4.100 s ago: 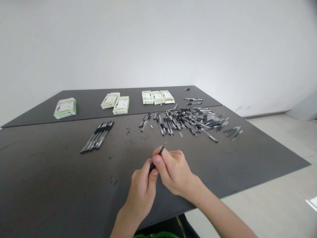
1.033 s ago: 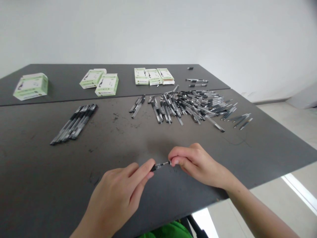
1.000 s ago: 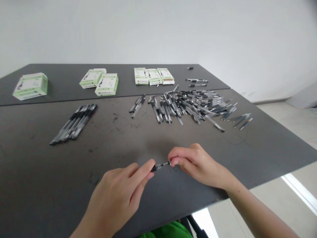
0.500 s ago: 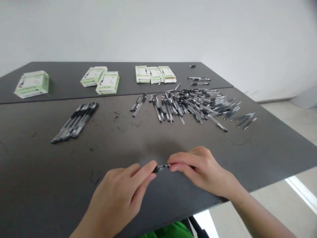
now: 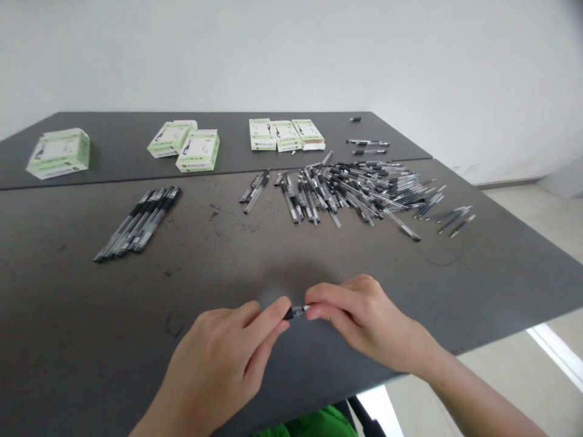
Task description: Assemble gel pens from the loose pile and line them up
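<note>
My left hand [image 5: 246, 343] is closed, its thumb and forefinger pinching a pen [image 5: 296, 312] low over the near part of the table. A black section and a short clear section of the pen show beyond the fingertips; the rest is hidden in the palm. On the other side, my right hand [image 5: 359, 315] is closed too. Its thumb and forefinger grip a thin piece at the clear end, which looks like a pen refill and is mostly covered by the fingers. Only a small gap separates the two hands.
A neat row of pens [image 5: 139, 223] lies at left. The large heap of loose pens [image 5: 359, 188] spreads right of centre, with thin refills [image 5: 450, 215] beside it. Green-and-white boxes [image 5: 199, 150] stand along the back of the dark table [image 5: 218, 267].
My right fingers have moved slightly left, closer to my left hand. Less of the thin dark piece shows between them now.
</note>
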A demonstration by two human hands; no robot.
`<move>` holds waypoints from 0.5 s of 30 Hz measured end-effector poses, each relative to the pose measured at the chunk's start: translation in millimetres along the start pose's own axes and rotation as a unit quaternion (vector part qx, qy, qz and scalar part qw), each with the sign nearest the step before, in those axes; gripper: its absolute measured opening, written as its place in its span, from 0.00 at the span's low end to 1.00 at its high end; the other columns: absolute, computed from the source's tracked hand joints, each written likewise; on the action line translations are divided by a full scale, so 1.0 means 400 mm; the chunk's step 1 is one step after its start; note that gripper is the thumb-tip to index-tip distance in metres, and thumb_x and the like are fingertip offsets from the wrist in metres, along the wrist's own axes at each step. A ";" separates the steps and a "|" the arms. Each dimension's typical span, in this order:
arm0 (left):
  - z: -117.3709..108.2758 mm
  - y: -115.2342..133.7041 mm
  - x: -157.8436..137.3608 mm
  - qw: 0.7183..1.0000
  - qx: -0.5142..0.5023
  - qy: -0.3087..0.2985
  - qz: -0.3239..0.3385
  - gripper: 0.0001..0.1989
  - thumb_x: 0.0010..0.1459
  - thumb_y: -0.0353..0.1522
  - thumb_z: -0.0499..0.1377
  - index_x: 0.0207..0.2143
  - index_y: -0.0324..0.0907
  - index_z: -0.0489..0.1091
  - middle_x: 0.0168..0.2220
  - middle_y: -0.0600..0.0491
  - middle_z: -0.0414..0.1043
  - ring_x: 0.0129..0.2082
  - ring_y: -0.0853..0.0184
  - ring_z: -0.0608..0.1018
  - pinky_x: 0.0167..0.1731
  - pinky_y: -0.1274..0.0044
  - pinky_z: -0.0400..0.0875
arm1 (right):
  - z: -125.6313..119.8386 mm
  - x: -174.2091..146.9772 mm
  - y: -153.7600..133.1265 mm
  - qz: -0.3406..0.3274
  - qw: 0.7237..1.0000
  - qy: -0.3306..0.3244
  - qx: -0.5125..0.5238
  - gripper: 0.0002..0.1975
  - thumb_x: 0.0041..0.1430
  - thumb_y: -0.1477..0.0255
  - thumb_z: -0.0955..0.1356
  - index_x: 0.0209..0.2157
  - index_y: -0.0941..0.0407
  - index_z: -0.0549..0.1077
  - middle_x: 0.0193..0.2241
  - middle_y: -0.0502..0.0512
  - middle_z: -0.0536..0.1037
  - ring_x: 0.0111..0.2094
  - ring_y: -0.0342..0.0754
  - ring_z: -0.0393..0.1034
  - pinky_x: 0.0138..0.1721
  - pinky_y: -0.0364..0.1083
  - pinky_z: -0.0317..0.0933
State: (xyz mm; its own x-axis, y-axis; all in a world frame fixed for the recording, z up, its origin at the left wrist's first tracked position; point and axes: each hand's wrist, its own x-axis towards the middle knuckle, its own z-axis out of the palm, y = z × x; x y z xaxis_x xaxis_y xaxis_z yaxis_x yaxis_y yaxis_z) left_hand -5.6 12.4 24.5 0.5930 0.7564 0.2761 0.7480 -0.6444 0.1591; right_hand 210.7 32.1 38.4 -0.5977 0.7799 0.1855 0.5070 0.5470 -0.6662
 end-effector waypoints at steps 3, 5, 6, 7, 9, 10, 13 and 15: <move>0.003 0.000 0.001 1.000 0.031 0.004 0.005 0.12 0.63 0.34 0.45 0.45 0.46 0.64 0.23 0.59 0.71 0.19 0.69 0.74 0.21 0.77 0.64 | 0.005 0.007 -0.008 0.060 0.996 -0.004 0.061 0.11 0.63 0.68 0.60 0.28 0.57 0.67 0.18 0.44 0.62 0.18 0.35 0.53 0.22 0.37 0.48; 0.004 0.000 0.002 0.999 0.044 0.000 0.004 0.12 0.63 0.34 0.45 0.45 0.47 0.65 0.23 0.58 0.71 0.19 0.69 0.74 0.21 0.76 0.63 | 0.011 0.012 -0.011 0.089 0.991 -0.008 0.098 0.13 0.63 0.69 0.61 0.25 0.57 0.65 0.16 0.43 0.59 0.18 0.35 0.50 0.21 0.36 0.47; 0.004 0.000 0.003 0.999 0.046 -0.005 0.004 0.12 0.63 0.34 0.45 0.44 0.47 0.65 0.23 0.58 0.71 0.19 0.69 0.74 0.20 0.76 0.63 | 0.014 0.014 -0.011 0.097 0.989 -0.010 0.112 0.14 0.63 0.70 0.61 0.23 0.57 0.64 0.16 0.43 0.58 0.18 0.35 0.50 0.21 0.36 0.47; 0.004 0.001 0.004 0.999 0.046 -0.011 0.004 0.12 0.63 0.33 0.45 0.44 0.47 0.65 0.22 0.58 0.71 0.19 0.68 0.74 0.20 0.76 0.63 | 0.018 0.016 -0.011 0.103 0.987 -0.011 0.122 0.14 0.63 0.71 0.60 0.22 0.57 0.64 0.16 0.43 0.59 0.18 0.35 0.50 0.21 0.36 0.46; 0.004 0.003 0.004 0.999 0.046 -0.022 0.005 0.12 0.63 0.33 0.45 0.43 0.47 0.66 0.22 0.59 0.71 0.18 0.68 0.74 0.19 0.76 0.63 | 0.025 0.017 -0.011 0.109 0.985 -0.012 0.132 0.15 0.62 0.72 0.61 0.21 0.58 0.63 0.16 0.43 0.60 0.18 0.35 0.51 0.22 0.36 0.47; 0.004 0.004 0.004 0.999 0.047 -0.027 0.005 0.12 0.63 0.33 0.45 0.43 0.47 0.66 0.22 0.59 0.70 0.18 0.67 0.74 0.18 0.76 0.63 | 0.028 0.017 -0.010 0.111 0.985 -0.012 0.134 0.14 0.62 0.72 0.61 0.21 0.58 0.63 0.16 0.43 0.60 0.19 0.35 0.52 0.22 0.36 0.47; 0.006 0.007 0.005 0.998 0.052 -0.038 0.003 0.12 0.63 0.32 0.45 0.44 0.48 0.65 0.22 0.59 0.70 0.18 0.66 0.75 0.18 0.75 0.64 | 0.035 0.017 -0.007 0.118 0.984 -0.009 0.134 0.14 0.62 0.71 0.60 0.22 0.58 0.63 0.17 0.44 0.61 0.19 0.35 0.52 0.23 0.37 0.47; 0.008 0.008 0.005 0.997 0.057 -0.043 0.004 0.12 0.63 0.32 0.45 0.44 0.48 0.65 0.22 0.59 0.70 0.18 0.65 0.75 0.18 0.74 0.64 | 0.036 0.018 -0.004 0.127 0.982 -0.011 0.139 0.15 0.62 0.71 0.60 0.21 0.58 0.63 0.16 0.44 0.60 0.19 0.36 0.53 0.23 0.37 0.48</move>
State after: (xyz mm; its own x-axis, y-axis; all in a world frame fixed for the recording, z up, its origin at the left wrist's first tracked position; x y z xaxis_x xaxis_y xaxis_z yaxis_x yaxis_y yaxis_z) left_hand -1.2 12.4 22.7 0.6184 0.7614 0.1946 0.7696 -0.6369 0.0463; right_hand 196.5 32.5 30.2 -0.4879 0.8725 -0.0252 0.4546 0.2293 -0.8607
